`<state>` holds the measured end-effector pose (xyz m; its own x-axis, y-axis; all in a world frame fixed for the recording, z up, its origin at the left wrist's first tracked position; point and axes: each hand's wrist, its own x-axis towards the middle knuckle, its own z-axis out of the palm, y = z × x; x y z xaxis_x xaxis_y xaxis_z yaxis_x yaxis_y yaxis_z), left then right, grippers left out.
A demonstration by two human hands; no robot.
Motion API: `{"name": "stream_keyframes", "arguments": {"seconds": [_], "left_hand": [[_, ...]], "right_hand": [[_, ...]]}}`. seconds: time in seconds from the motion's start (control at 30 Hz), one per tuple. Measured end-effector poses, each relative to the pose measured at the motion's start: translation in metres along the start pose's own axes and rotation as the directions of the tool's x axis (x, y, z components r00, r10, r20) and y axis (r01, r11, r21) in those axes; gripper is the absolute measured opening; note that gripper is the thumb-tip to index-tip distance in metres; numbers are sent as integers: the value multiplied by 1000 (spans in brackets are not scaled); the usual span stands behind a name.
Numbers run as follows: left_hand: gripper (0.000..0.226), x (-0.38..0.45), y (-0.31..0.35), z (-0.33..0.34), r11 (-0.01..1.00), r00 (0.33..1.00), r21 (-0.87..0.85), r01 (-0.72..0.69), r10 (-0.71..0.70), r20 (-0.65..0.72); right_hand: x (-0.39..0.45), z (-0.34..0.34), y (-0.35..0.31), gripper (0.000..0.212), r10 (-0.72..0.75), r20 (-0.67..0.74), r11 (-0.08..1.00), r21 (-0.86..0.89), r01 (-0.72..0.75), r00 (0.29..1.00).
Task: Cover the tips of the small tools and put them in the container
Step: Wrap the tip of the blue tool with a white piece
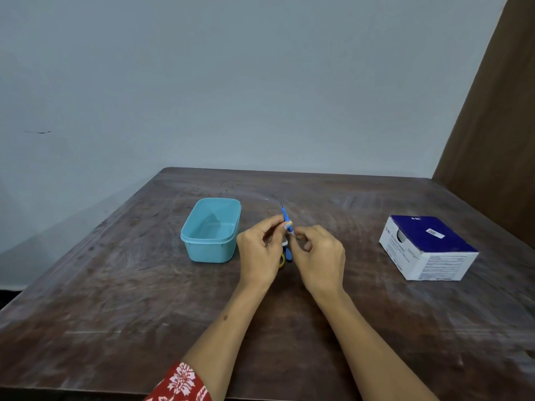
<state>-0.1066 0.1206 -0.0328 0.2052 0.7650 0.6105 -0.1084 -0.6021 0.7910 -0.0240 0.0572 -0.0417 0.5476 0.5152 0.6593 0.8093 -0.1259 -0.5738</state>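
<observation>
A: Small tool, blue handle, dark fine tip pointing away toward twelve o'clock. Held above the table, just right of the container, which sits at roughly nine o'clock from the hands and looks empty.

B: Who has hold of it?

A: Both. Left hand pinches the handle between thumb and forefinger, other fingers curled under. Right hand closes on the lower end of the handle, fingertips meeting the left ones. Whether a cap is in those fingers, cannot tell; something pale shows there, too small to read.

B: Tip covered?

A: Appears bare. My judgement: the capping step is in hand, nothing stowed yet.

B: How to do it well?

A: Keep the left pinch steady and low on the handle, bring the cover along the tool's own line, not across it, fingers behind the point. Seat it fully before the move to nine o'clock.

B: Arm pose?

A: Both forearms reach in from six o'clock and converge, wrists lifted off the wood, backs of hands up. Patterned red sleeve on the left arm.

B: Anything else?

A: Blue and yellow bits under the hands, mostly hidden. Blue-and-white box at three o'clock, well apart
</observation>
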Motion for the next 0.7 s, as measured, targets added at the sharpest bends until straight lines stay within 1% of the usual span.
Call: {"name": "stream_keyframes", "arguments": {"seconds": [0.03,0.13,0.17,0.27,0.3,0.43,0.57,0.6,0.7], "left_hand": [[13,0,1,0,1000,1000,0,-3,3,-1],[12,1,1,0,1000,1000,19,-12,12,-5],[12,1,1,0,1000,1000,17,-5,6,-5],[14,0,1,0,1000,1000,-18,21,-21,2],[15,0,2,0,1000,1000,-20,20,-20,3],[14,0,1,0,1000,1000,-9,21,-21,2],[15,-1,1,0,999,1000,-12,30,-30,0],[15,-1,1,0,1000,1000,-14,27,-27,-2],[15,0,0,-1,1000,1000,-10,26,-26,2]], "right_hand": [[0,0,0,3,4,4,1000,-6,-4,1000],[0,1,1,5,114,86,991,-78,-107,990],[0,1,2,5,120,88,990,-84,-113,989],[0,0,0,6,25,26,999,-28,-24,999],[-1,0,0,7,14,24,1000,-22,-14,1000],[1,-1,1,8,138,105,986,-105,-127,985],[0,-1,-2,4,13,16,1000,-23,-13,1000],[-1,-1,-2,4,18,25,1000,-23,-17,1000],[0,0,0,6,99,79,992,-87,-92,992]]}}
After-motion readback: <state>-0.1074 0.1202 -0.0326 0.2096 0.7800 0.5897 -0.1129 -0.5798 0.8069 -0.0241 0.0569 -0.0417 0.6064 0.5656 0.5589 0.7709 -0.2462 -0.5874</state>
